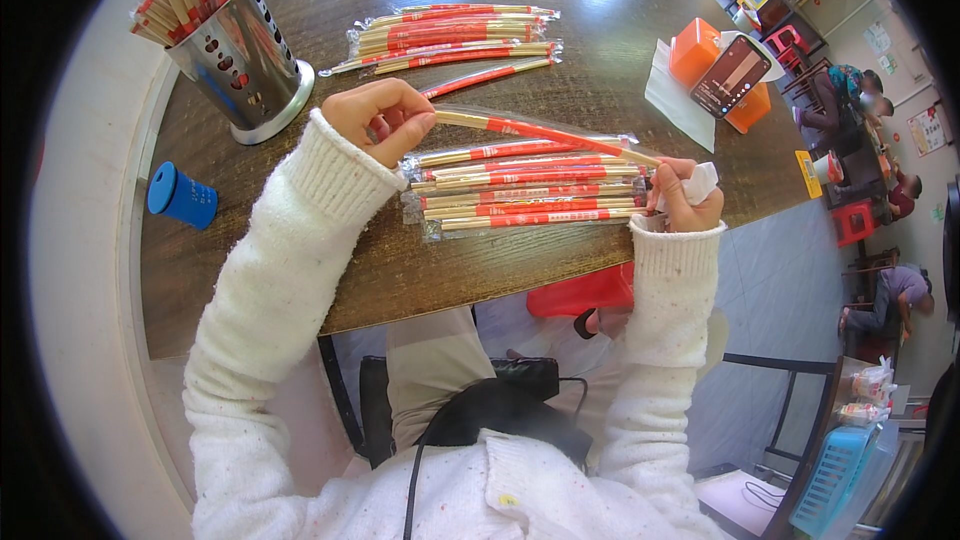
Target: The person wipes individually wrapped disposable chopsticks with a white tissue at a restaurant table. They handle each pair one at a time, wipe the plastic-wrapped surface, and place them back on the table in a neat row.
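Note:
A wrapped pair of chopsticks [540, 131] with a red paper band is stretched between both hands above the table. My left hand [381, 120] pinches its left end. My right hand [686, 195] grips the other end and also has a crumpled white tissue [699, 184] against the palm. Just below lies a row of several wrapped chopsticks [525, 195], side by side in clear film. Farther back rests a second group of wrapped chopsticks [457, 34], with a single wrapped pair [491, 79] slanting in front of it, partly behind my left hand.
A perforated metal holder [244, 67] full of wrapped chopsticks stands at the left on the wooden table [480, 270]. Below it is a blue lidded cup [184, 195]. On the right, a phone [731, 77] leans on an orange tissue box [694, 52]. Several people sit farther right.

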Demonstrator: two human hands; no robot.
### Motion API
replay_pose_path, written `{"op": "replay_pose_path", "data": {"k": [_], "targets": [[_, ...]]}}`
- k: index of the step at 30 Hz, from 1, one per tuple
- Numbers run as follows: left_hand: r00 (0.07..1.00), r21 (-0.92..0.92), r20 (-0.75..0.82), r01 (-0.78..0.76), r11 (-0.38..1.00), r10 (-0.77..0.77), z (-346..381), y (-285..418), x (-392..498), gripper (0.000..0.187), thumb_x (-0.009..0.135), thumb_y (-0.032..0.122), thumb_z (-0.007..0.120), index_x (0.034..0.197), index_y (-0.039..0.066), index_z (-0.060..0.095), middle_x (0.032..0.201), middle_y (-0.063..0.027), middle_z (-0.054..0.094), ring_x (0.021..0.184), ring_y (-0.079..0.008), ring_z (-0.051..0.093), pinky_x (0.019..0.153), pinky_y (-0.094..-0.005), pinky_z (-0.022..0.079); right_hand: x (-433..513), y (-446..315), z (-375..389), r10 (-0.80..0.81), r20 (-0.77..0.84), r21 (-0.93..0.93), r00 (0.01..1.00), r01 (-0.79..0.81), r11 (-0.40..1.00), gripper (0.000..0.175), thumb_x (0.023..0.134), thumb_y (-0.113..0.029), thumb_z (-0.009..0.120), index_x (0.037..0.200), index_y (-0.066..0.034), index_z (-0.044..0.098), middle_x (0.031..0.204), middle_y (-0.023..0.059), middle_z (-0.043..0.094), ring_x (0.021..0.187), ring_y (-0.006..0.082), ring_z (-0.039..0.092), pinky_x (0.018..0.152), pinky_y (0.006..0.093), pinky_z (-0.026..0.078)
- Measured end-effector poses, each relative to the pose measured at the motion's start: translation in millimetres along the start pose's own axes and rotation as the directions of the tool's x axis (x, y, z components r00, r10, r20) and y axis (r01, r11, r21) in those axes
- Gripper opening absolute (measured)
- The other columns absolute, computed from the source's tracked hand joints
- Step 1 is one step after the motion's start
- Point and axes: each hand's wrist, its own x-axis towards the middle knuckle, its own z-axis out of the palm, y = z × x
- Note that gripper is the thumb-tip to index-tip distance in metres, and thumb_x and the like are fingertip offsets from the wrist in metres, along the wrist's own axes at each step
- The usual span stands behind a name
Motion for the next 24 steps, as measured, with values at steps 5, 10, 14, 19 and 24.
{"op": "replay_pose_path", "data": {"k": [5,10,14,19,24], "targets": [[1.0,0.019,0.0,-0.023,1.0,0.023,-0.4,0.0,-0.8,0.01,0.078,0.014,0.062,0.079,0.004,0.062,0.067,-0.0037,0.061,0.058,-0.0096,0.053,0.051,-0.0227,0.042,1.0,1.4,0.6,-0.004,-0.005,0.017,1.0,0.004,1.0,0.011,0.083,-0.012,0.058,0.08,-0.0009,0.057,0.063,0.0029,0.053,0.049,0.0072,0.048,0.043,0.02,0.039],[0.999,0.026,0.032,0.003,1.0,-0.004,-1.0,2.3,-0.4,0.011,0.078,0.015,0.062,0.077,0.004,0.059,0.066,-0.0025,0.059,0.059,-0.0089,0.053,0.054,-0.0214,0.04,1.7,4.6,-2.3,-0.023,0.004,0.009,1.0,0.023,1.0,0.012,0.082,-0.013,0.059,0.08,-0.0017,0.057,0.064,0.0024,0.054,0.049,0.0073,0.048,0.043,0.02,0.039],[1.0,0.031,0.028,-0.001,1.0,0.0,-1.2,2.1,-0.3,0.012,0.078,0.016,0.062,0.077,0.004,0.059,0.066,-0.0028,0.06,0.059,-0.0094,0.054,0.054,-0.0217,0.04,1.8,3.8,-2.1,-0.021,0.007,-0.006,1.0,0.021,1.0,0.012,0.083,-0.013,0.058,0.08,-0.002,0.057,0.064,0.0022,0.054,0.049,0.0074,0.049,0.044,0.0198,0.039],[0.999,0.024,0.045,0.011,1.0,-0.012,-0.2,0.2,-0.6,0.012,0.078,0.016,0.062,0.078,0.004,0.06,0.067,-0.0029,0.06,0.059,-0.0092,0.054,0.054,-0.0215,0.04,1.2,2.0,-1.2,-0.009,0.008,-0.008,1.0,0.009,1.0,0.012,0.083,-0.014,0.058,0.08,-0.0015,0.057,0.064,0.0025,0.054,0.049,0.0075,0.049,0.043,0.02,0.039],[0.999,0.013,0.051,-0.007,1.0,0.007,0.2,-0.9,-0.5,0.011,0.078,0.015,0.062,0.079,0.004,0.06,0.067,-0.0029,0.06,0.059,-0.0087,0.054,0.054,-0.0211,0.04,1.4,1.3,-0.1,0.002,-0.017,0.018,1.0,-0.002,1.0,0.013,0.083,-0.014,0.058,0.079,-0.0014,0.056,0.063,0.0027,0.053,0.049,0.0076,0.049,0.043,0.0199,0.039]]}}
